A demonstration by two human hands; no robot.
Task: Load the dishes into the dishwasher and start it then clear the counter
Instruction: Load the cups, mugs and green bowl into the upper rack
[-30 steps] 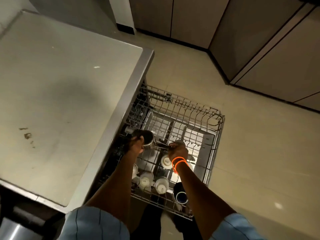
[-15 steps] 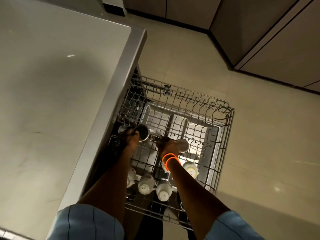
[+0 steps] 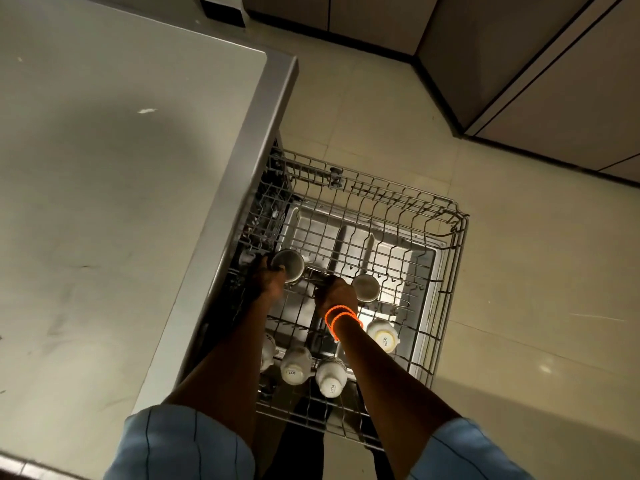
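The wire dishwasher rack (image 3: pixel 450 258) is pulled out over the floor from under the counter. My left hand (image 3: pixel 268 282) grips a small steel cup (image 3: pixel 288 266) at the rack's left side, its long handle pointing right. My right hand (image 3: pixel 334 294), with orange bands on the wrist, holds a second steel cup (image 3: pixel 366 287) just to its right, resting on the wires. Several white cups (image 3: pixel 296 365) stand upside down in the near part of the rack, one (image 3: pixel 382 336) to the right of my right forearm.
A grey counter (image 3: pixel 121 202) with a metal edge fills the left. Beige floor tiles (image 3: pixel 519 306) lie to the right of the rack. Cabinet fronts (image 3: pixel 554 81) stand at the far right.
The camera has shifted, and the rack now sits lower and nearer the middle of view. Both hands stay on the steel cups; the right one's cup now shows to the right of my hand.
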